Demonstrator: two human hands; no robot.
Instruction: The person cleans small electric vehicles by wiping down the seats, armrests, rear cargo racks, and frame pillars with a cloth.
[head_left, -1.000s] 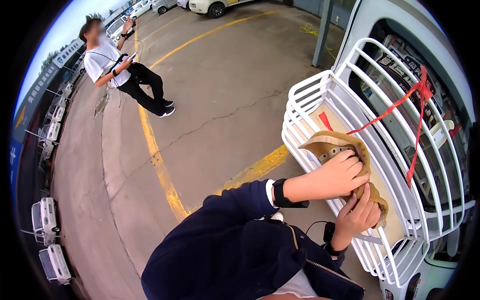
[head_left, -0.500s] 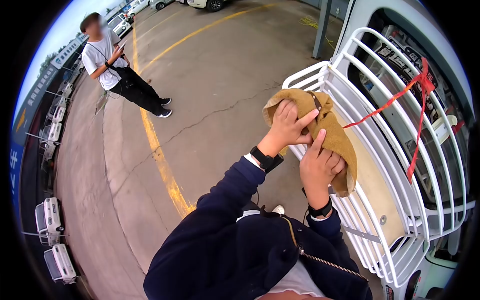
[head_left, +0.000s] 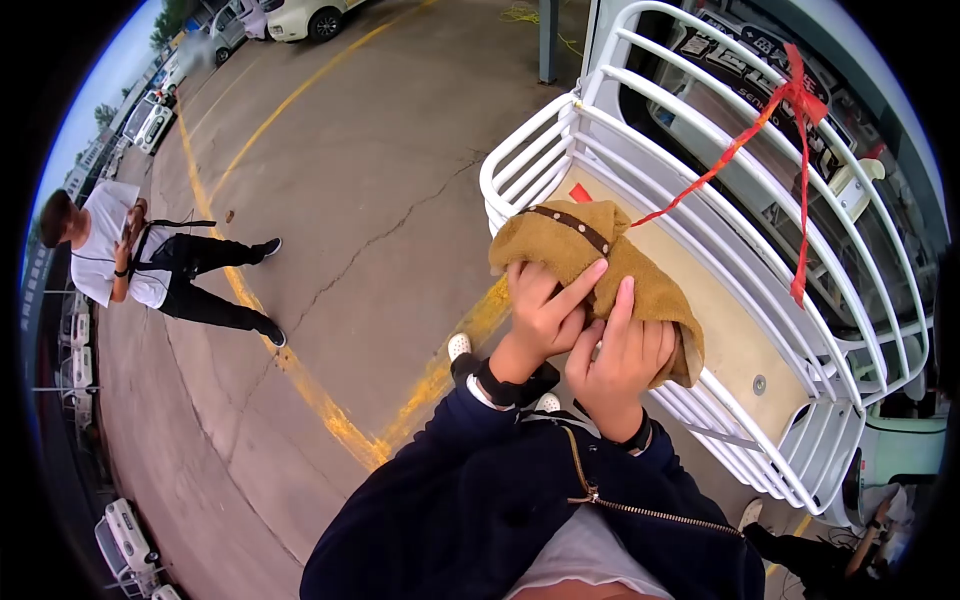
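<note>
Held out before me is a soft brown hat (head_left: 565, 240), crumpled, with a dark band dotted with light studs. My left hand (head_left: 543, 312) grips its near edge on the left side, fingers bent into the fabric. On the right part of the same edge, my right hand (head_left: 620, 365) pinches the cloth, its thumb close to the left one. The fingertips under the fabric are hidden. Just beyond the hat is a white tubular rack (head_left: 530, 150) with a beige base panel (head_left: 740, 350).
A red ribbon (head_left: 800, 100) is tied to the rack's upper bars, beside a vehicle window. A person in a white shirt (head_left: 105, 235) stands at left holding a phone. Another person's arm (head_left: 875, 530) shows at lower right. Yellow lines (head_left: 320, 400) mark the pavement; parked cars stand behind.
The hat has turned so its studded band shows across the top. My hands are closer together and lower on the cloth. My view has shifted, and the standing person appears farther left.
</note>
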